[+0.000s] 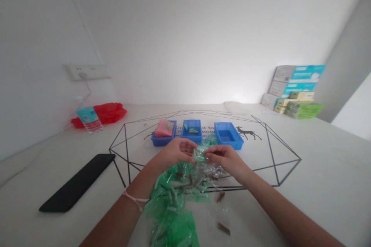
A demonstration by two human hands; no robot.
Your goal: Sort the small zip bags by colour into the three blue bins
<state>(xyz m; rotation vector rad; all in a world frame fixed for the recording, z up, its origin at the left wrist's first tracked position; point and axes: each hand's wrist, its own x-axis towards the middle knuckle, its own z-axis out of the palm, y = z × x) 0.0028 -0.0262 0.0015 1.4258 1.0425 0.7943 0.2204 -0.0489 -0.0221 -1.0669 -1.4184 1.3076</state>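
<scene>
A small clear plastic bag (199,154) with a greenish tint is between my two hands, above a heap of similar packets. My left hand (180,151) curves round its left edge, thumb below and fingers above. My right hand (222,156) pinches its right edge between thumb and fingers. What lies inside the bag is too blurred to name. Beneath and in front of my hands spread green plastic packets (171,200) holding pale, stick-like pieces. Clear packets with brown pieces (223,228) lie to the right of these.
Three blue trays stand beyond my hands: the left tray (158,141) holds pink packets (164,128), the middle tray (191,122) a few pale pieces, the right tray (228,136) nothing visible. A black slab (78,183), water bottle (89,119), red bag (111,112) and stacked boxes (301,81) sit around.
</scene>
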